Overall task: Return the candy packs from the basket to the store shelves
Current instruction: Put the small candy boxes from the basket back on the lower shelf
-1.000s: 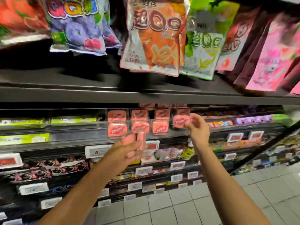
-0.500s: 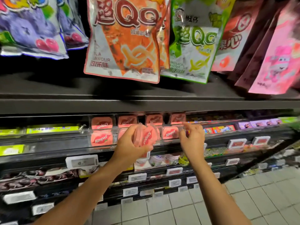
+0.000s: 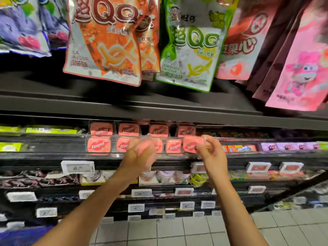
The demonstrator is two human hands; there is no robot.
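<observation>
while each grip holds a pink pack point(image 3: 192, 144), dark shelves point(image 3: 159, 110) rise over white floor tiles point(image 3: 177, 231).

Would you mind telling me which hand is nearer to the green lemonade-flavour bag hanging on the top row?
Right. The right hand, pinching a pink candy pack, sits almost directly below the green lemonade bag. The left hand, holding more blurred pink packs, is below it and farther to the left.
</observation>
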